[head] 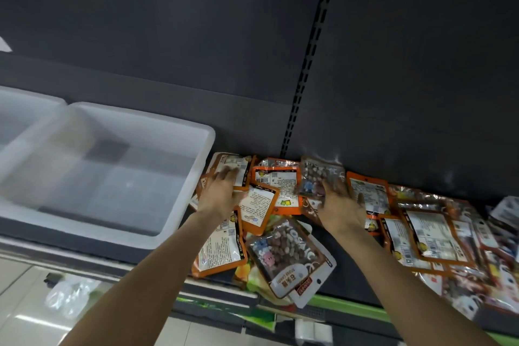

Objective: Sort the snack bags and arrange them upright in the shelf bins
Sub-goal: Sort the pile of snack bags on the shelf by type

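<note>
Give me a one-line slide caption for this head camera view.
Left hand and right hand reach into scattered snack bags on a shelf beside an empty translucent bin.

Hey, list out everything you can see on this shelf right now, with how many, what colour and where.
Bins: two in view, translucent white, on the shelf at left; no bags visible inside.
Orange snack bags: many, too heaped to count, lying flat across the shelf from the middle to the right.
Clear candy bags: at least two, showing brown and pastel pieces; one at the front edge, one under the right hand.
Shelf back panel: one, dark grey, with a slotted upright.
Plastic bag: one, clear, on the floor at lower left.
Left hand: resting on orange bags beside the bin.
Right hand: on the upper candy bag; grip blurred.
</note>
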The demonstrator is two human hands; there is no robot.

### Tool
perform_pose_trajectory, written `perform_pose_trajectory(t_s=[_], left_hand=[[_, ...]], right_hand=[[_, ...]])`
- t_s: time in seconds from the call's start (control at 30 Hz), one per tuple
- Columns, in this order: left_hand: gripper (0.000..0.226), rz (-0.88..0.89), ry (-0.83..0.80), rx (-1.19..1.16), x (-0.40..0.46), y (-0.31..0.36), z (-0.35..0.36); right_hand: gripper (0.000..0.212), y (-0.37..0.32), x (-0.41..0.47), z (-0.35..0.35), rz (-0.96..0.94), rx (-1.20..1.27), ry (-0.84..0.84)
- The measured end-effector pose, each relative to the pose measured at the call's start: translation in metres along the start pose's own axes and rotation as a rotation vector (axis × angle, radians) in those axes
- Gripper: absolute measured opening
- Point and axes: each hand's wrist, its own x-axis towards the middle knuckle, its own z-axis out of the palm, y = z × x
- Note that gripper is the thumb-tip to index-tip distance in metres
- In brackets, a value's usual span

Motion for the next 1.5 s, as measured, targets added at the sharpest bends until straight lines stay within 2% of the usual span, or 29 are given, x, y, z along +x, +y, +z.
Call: perform_pose_trajectory(t_s=[0.07,0.13,0.17,0.33,0.43,0.53,0.7,0.8,0.93,1.1,1.17,1.3,1.4,1.5], left_hand=[[0.059,0.044,0.021,0.029,-0.005,0.004,-0.005],[0.052,0.078,0.067,0.039,-0.009,0.003,-0.008],[0.050,0.078,0.097,0.023,-0.012,0.002,-0.009],[0.049,0.082,0.146,-0.018,-0.024,0.002,-0.015],[0.048,0.130,0.133,0.040,-0.032,0.002,-0.013],[0.048,0.141,0.214,0.038,-0.040,0.005,-0.017],[0.050,0.013,0.303,0.011,-0.039,0.009,-0.033],[0.051,-0.028,0.317,-0.044,-0.037,0.014,-0.044],[0.042,-0.063,0.311,0.011,-0.031,0.020,-0.057],[0.034,-0.099,0.312,-0.020,-0.028,0.024,-0.063],[0.036,-0.077,0.285,0.001,-0.029,0.027,-0.061],[0.041,0.077,0.204,0.023,-0.036,0.033,-0.048],[0.037,0.146,0.159,-0.003,-0.043,0.041,-0.040],[0.041,0.166,0.147,-0.019,-0.043,0.044,-0.039]], right_hand=[[0.065,-0.011,0.001,0.000,-0.136,0.031,0.085],[0.067,-0.021,0.002,0.004,-0.297,0.005,-0.009],[0.067,-0.022,0.003,0.007,-0.313,-0.035,-0.064],[0.067,0.003,0.002,0.019,-0.191,-0.075,-0.072],[0.057,0.008,-0.001,0.018,-0.165,-0.045,-0.054],[0.052,0.002,-0.001,0.014,-0.133,0.006,-0.038],[0.063,-0.013,0.010,0.008,-0.065,0.117,-0.068],[0.067,-0.028,0.017,0.007,-0.146,0.145,-0.035],[0.072,-0.046,0.028,0.009,-0.232,0.129,-0.114],[0.095,-0.044,0.043,0.016,-0.092,0.219,-0.163],[0.097,-0.045,0.046,0.013,-0.073,0.304,-0.152],[0.072,-0.051,0.053,0.007,-0.030,0.541,-0.066],[0.045,-0.048,0.050,0.008,-0.044,0.466,-0.067],[0.035,-0.042,0.044,0.007,-0.023,0.434,-0.062]])
